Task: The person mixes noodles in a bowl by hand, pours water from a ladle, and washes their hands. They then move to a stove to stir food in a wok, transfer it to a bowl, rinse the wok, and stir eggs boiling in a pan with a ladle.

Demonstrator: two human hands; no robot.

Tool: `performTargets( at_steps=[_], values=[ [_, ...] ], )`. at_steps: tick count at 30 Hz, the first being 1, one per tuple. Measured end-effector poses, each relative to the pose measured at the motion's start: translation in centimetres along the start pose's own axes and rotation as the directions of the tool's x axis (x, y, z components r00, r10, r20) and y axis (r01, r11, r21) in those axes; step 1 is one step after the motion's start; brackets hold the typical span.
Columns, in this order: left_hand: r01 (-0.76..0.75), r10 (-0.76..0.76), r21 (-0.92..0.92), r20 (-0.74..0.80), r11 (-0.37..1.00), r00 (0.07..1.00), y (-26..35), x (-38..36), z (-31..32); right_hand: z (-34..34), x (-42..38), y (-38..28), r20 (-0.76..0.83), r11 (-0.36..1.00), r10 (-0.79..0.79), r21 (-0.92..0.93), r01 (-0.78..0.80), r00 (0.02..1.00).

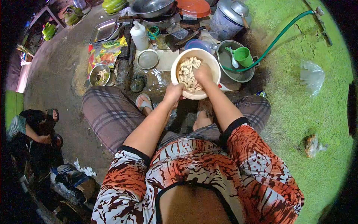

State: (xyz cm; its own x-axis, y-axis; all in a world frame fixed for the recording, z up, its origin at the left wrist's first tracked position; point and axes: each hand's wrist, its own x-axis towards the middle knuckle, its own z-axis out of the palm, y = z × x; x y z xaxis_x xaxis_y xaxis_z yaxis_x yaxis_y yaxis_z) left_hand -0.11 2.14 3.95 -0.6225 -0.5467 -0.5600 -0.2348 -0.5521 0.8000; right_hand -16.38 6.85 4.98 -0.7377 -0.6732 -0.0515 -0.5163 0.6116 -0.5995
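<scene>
A cream-coloured bowl (215, 79) is held between my knees, tilted a little so its inside shows. Pale, torn food strips (187, 74) fill its bottom; their exact kind I cannot make out. My left hand (173, 94) is closed on the bowl's near left rim, thumb over the edge. Inside the bowl, on its right side, my right hand (203, 74) is curled down among the strips, its fingertips hidden by them. A blue basin (198, 44) sits just behind the bowl.
To the right stands a metal pot (238, 77) with a green cup (243, 56), a spoon and a green hose (276, 52). A white bottle (139, 36), a sieve (148, 59) and a small metal bowl (100, 74) lie left. Another person (31, 130) sits far left.
</scene>
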Motion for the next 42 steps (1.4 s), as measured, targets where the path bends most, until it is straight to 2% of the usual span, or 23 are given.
performTargets(
  at_steps=[1,2,4,5,7,8,10,11,13,17,19,20,23,24,27,29,31,33,35,36,37,39,42],
  values=[
    [0.021,-0.022,-0.066,-0.023,0.998,0.999,0.0,0.5,0.0,-1.8,-0.6,-1.2,-0.004,1.0,0.003,-0.004,-0.003,1.0],
    [0.044,-0.049,-0.146,-0.026,0.988,0.998,-1.5,2.7,-0.4,-5.0,-1.8,-3.9,0.333,0.995,0.034,0.075,-0.062,0.942],
    [0.071,-0.07,-0.09,0.015,0.993,0.997,-0.4,2.4,-1.0,-5.6,0.6,-2.1,0.72,0.998,0.053,-0.015,-0.061,0.692],
    [0.063,-0.062,-0.044,0.023,0.997,0.998,-0.6,2.6,-1.1,-5.9,0.7,-1.2,0.63,0.964,-0.078,0.245,-0.102,0.773],
    [0.019,-0.02,0.029,0.041,0.999,0.999,0.7,0.5,-0.3,-6.6,1.4,-2.3,0.551,0.613,0.072,0.633,-0.473,0.831],
    [-0.028,0.022,0.104,0.055,0.994,0.998,1.3,-0.2,0.1,-4.1,3.0,0.0,0.322,0.824,0.044,0.523,-0.216,0.946],
    [-0.052,0.034,0.156,0.117,0.986,0.993,1.3,-0.1,0.0,-1.6,1.6,-1.7,0.125,0.99,-0.004,0.139,-0.013,0.992],
    [-0.075,0.045,0.188,0.16,0.979,0.986,1.3,0.0,-0.4,0.9,1.0,-0.5,0.148,0.923,-0.158,0.373,0.093,0.976],
    [-0.106,0.088,0.175,0.106,0.979,0.991,2.3,-0.9,-1.1,2.0,-1.8,-1.7,0.025,0.793,-0.609,0.024,0.608,0.793],
    [-0.123,0.116,0.104,0.075,0.987,0.99,1.6,-1.8,-0.4,0.2,-4.6,-2.1,0.053,0.784,-0.602,-0.15,0.603,0.797],
    [-0.14,0.128,0.209,0.069,0.968,0.989,0.5,-0.7,0.0,0.9,-1.0,-0.5,0.239,0.967,-0.039,-0.236,0.097,0.97],
    [-0.092,0.08,0.152,0.081,0.984,0.994,0.3,-0.8,0.1,2.1,0.6,1.6,0.132,0.989,0.002,-0.148,0.017,0.991],
    [-0.054,0.044,0.128,0.085,0.99,0.995,-0.6,-0.1,-0.8,0.2,0.5,-0.3,0.34,0.998,0.016,0.055,-0.037,0.94],
    [-0.069,0.062,0.1,0.074,0.993,0.995,0.7,-0.9,-0.9,1.3,-0.7,-0.3,0.281,0.967,-0.175,0.23,0.111,0.943],
    [-0.062,0.056,0.063,0.09,0.996,0.994,1.1,-0.5,-0.7,0.5,-5.4,-3.1,0.061,0.873,-0.436,-0.215,0.438,0.898],
    [-0.145,0.132,0.281,0.064,0.949,0.989,1.2,-1.9,0.1,2.2,-3.1,-0.6,0.02,0.894,-0.338,-0.304,0.328,0.941],
    [-0.106,0.095,0.186,0.068,0.977,0.993,-0.6,-1.0,0.3,2.8,-0.7,1.4,0.139,0.985,0.004,-0.169,0.019,0.99],
    [0.062,-0.063,0.014,0.083,0.998,0.995,-1.2,-0.9,0.4,1.2,0.0,0.8,0.23,0.984,-0.041,-0.159,0.079,0.972],
    [0.068,-0.073,0.084,0.05,0.994,0.996,-0.3,-1.0,0.1,-4.1,-1.2,-4.1,0.555,0.959,0.117,0.153,-0.239,0.823],
    [0.048,-0.048,0.03,0.019,0.998,0.999,-0.9,0.1,-0.2,-3.9,-0.3,-2.5,0.561,0.961,0.113,0.147,-0.233,0.82],
    [0.022,-0.023,-0.024,-0.012,0.999,1.0,-1.1,0.8,-0.4,-3.3,1.3,0.1,0.563,0.996,-0.086,0.061,0.063,0.822],
    [0.015,-0.015,-0.005,-0.038,1.0,0.999,0.5,-0.6,-0.2,-3.5,-0.1,0.7,0.552,0.953,-0.182,-0.103,0.284,0.814],
    [-0.058,0.058,-0.001,-0.061,0.998,0.996,1.4,-1.9,0.6,-0.7,-4.5,-1.2,0.188,0.811,-0.116,-0.549,0.202,0.975]
  ],
)
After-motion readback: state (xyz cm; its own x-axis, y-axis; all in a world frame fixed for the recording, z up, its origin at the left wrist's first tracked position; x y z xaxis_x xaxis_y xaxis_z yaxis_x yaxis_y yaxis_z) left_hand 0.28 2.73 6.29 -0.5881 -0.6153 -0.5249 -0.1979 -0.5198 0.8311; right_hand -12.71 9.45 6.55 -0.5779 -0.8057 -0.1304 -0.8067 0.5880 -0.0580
